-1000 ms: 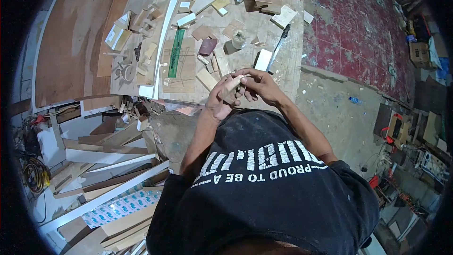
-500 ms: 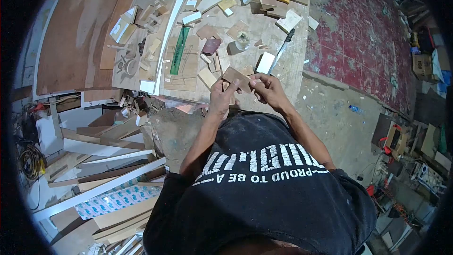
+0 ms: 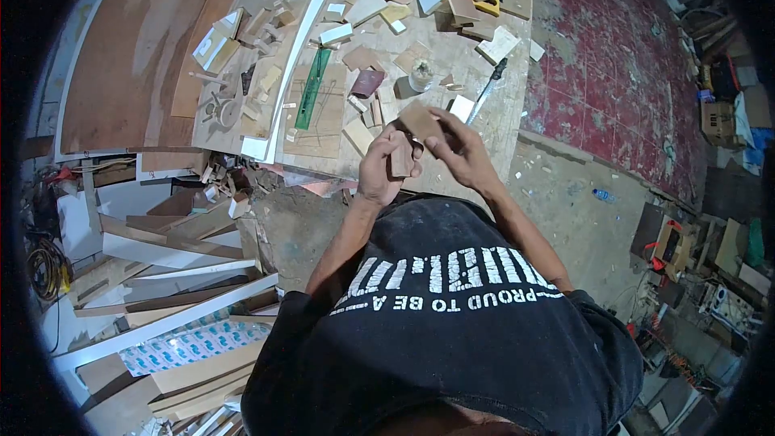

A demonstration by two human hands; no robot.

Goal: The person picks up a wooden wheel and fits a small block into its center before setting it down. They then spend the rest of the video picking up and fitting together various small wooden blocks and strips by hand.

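My left hand (image 3: 379,173) is closed around a small brown wooden block (image 3: 401,157), its fingers curled at the block's side. Just above it, my right hand (image 3: 467,157) pinches a flat, brown rectangular piece (image 3: 421,123) between thumb and fingers; its material is unclear. Both hands are over the near edge of the workbench (image 3: 339,163). Beyond them lie a pale wood strip (image 3: 358,137), a curled maroon sheet (image 3: 367,83) like sandpaper, and a small white block (image 3: 461,107). A clear cup (image 3: 421,76) stands behind the brown piece.
A green ruler (image 3: 313,89) lies on a thin board, left of my hands. A long, black-handled blade (image 3: 488,90) rests at the right. Wood offcuts (image 3: 396,14) cover the far bench. Scrap boards (image 3: 178,254) are piled on the floor at left.
My right hand has raised the flat brown piece up and away from my left hand, turning it. The wooden block in my left hand now shows.
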